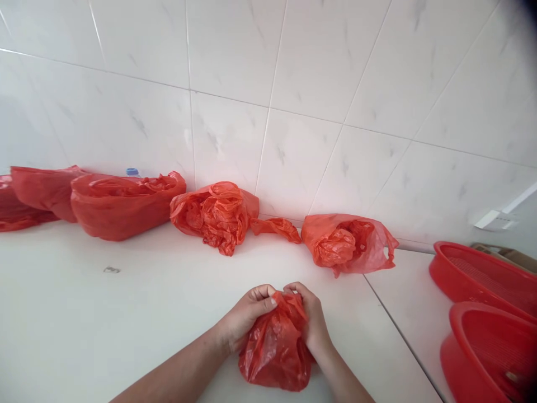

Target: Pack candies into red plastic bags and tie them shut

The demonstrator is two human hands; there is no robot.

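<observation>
A crumpled red plastic bag [277, 350] is held just above or on the white table [138, 324], near its front. My left hand [247, 313] grips the bag's upper left side, thumb pressed on the gathered top. My right hand [311, 316] closes round the upper right side, its fingers curled over the top edge and partly hidden behind the plastic. Whether anything lies inside the bag cannot be made out. Beyond my hands sit a red bag stuffed with crumpled bags [218, 215] and another filled red bag [344, 243] to its right.
A small twisted red bag [277, 228] lies between the filled ones. More full red bags [121, 207] line the tiled wall at left, a blue bottle cap [132, 172] behind them. Red plastic baskets [486, 347] stand at right. A seam [396, 319] crosses the table; a wall socket [497, 220] is beyond.
</observation>
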